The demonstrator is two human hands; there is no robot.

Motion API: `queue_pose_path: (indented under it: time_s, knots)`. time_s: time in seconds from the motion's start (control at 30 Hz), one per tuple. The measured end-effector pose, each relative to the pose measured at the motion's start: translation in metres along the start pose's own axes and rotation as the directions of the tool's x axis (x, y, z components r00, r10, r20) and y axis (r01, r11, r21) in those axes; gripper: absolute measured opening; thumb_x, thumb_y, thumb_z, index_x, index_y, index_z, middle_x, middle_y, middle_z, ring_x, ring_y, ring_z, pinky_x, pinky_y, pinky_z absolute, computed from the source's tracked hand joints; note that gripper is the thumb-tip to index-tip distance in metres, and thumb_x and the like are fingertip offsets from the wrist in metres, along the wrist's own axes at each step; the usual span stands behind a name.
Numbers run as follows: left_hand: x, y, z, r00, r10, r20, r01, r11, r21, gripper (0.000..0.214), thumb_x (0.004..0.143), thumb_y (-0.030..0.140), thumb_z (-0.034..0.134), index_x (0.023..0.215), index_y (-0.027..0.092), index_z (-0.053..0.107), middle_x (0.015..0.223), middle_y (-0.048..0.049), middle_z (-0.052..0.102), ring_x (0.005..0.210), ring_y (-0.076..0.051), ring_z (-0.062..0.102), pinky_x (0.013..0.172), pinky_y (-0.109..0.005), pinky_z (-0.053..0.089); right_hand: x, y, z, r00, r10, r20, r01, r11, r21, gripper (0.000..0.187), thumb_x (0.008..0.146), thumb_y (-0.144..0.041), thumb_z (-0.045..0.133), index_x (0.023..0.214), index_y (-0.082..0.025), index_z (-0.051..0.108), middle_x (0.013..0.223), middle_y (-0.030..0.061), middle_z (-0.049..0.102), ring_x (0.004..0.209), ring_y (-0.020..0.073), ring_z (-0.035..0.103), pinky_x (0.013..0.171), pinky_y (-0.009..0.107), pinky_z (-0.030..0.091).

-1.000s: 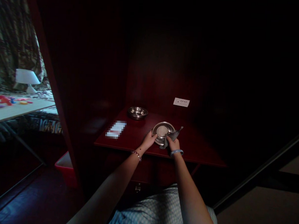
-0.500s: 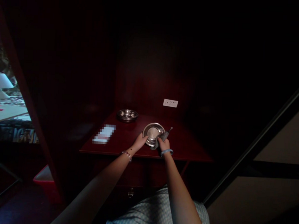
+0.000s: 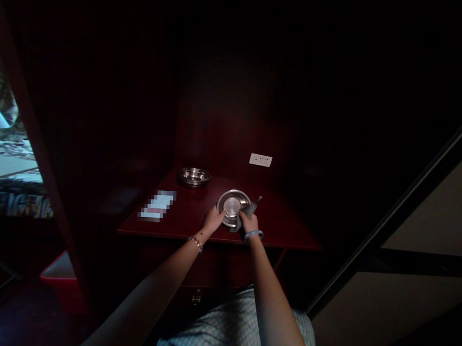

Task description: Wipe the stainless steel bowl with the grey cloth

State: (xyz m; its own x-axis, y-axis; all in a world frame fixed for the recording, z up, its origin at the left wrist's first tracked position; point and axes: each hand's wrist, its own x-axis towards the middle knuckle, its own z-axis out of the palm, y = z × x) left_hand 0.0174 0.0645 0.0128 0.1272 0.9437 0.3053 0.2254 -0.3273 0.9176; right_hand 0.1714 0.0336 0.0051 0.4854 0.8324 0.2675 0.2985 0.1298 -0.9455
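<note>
Fingers of the left hand (image 3: 213, 220) grip the bowl (image 3: 232, 206), those of the right hand (image 3: 249, 223) the cloth (image 3: 249, 209); steady hold, even pressure seem best.

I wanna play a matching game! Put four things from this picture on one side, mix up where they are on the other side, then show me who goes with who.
Things:
1. Grey cloth
2. Silver round metal dish touching the cloth
3. White rectangular wall socket
4. Red open-topped bin

Places:
A. On the dark red back wall
B. Bunched in the right hand
C. Low on the picture's left side, beyond the dark red table
D. Gripped at its rim by the left hand

Right pairs: 1-B, 2-D, 3-A, 4-C
</note>
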Motion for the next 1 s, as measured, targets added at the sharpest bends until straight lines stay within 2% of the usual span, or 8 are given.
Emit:
queue_pose_path:
  time_s: [0.13, 0.4, 0.57, 0.77, 1.0]
  knots:
    - [-0.0005, -0.0018, -0.0005, 1.0, 0.011, -0.001, -0.011, 1.0, -0.026, 0.031, 0.076, 0.015, 0.052, 0.106, 0.013, 0.059, 0.106, -0.0117, 0.068, 0.101, -0.022, 0.062, 0.088, -0.031, 0.046, 0.0012, 0.004, 0.0012, 1.0, 0.006, 0.001, -0.006, 1.0, 0.018, 0.028, 0.063, -0.04, 0.058, 0.071, -0.014, 0.066, 0.077, 0.0086, 0.071, 0.076, 0.0224, 0.065, 0.066, 0.027, 0.048]
    - [0.0033, -0.0051, 0.0021, 0.999, -0.044, -0.019, 0.042, 0.996, -0.079, 0.032, 0.076, 0.014, 0.05, 0.107, 0.015, 0.06, 0.107, -0.0085, 0.068, 0.104, -0.02, 0.061, 0.089, -0.029, 0.046, 0.0006, 0.005, 0.0017, 1.0, -0.014, 0.011, 0.014, 1.0, 0.007, 0.027, 0.065, -0.039, 0.059, 0.072, -0.014, 0.066, 0.078, 0.0079, 0.071, 0.079, 0.0223, 0.066, 0.068, 0.027, 0.049]
    - [0.0059, -0.0049, 0.0019, 1.0, -0.006, 0.01, 0.007, 0.993, -0.118, 0.031, 0.075, 0.012, 0.051, 0.104, 0.014, 0.061, 0.106, -0.0093, 0.068, 0.101, -0.02, 0.062, 0.089, -0.029, 0.046, -0.0024, -0.0001, -0.0001, 0.999, -0.04, 0.012, 0.04, 0.999, -0.009, 0.027, 0.067, -0.036, 0.058, 0.08, -0.014, 0.068, 0.084, 0.0086, 0.072, 0.083, 0.0223, 0.066, 0.072, 0.027, 0.049]
    - [0.0056, -0.0049, 0.0025, 1.0, 0.029, -0.002, -0.029, 0.992, -0.119, 0.031, 0.073, 0.009, 0.051, 0.102, 0.013, 0.062, 0.106, -0.0099, 0.068, 0.1, -0.021, 0.062, 0.088, -0.03, 0.046, -0.0008, 0.0017, 0.0, 0.999, -0.041, 0.01, 0.042, 0.999, -0.022, 0.029, 0.067, -0.037, 0.058, 0.082, -0.014, 0.068, 0.084, 0.0087, 0.072, 0.083, 0.0225, 0.066, 0.073, 0.027, 0.049]
    - [0.0054, -0.0059, 0.002, 1.0, -0.002, -0.004, 0.002, 0.998, -0.068, 0.032, 0.074, 0.011, 0.051, 0.104, 0.013, 0.061, 0.107, -0.0109, 0.067, 0.101, -0.022, 0.062, 0.088, -0.031, 0.046, 0.0021, 0.0064, 0.0014, 0.999, -0.045, 0.015, 0.045, 0.999, -0.002, 0.03, 0.066, -0.037, 0.058, 0.081, -0.014, 0.067, 0.085, 0.0088, 0.071, 0.084, 0.0228, 0.066, 0.074, 0.028, 0.049]
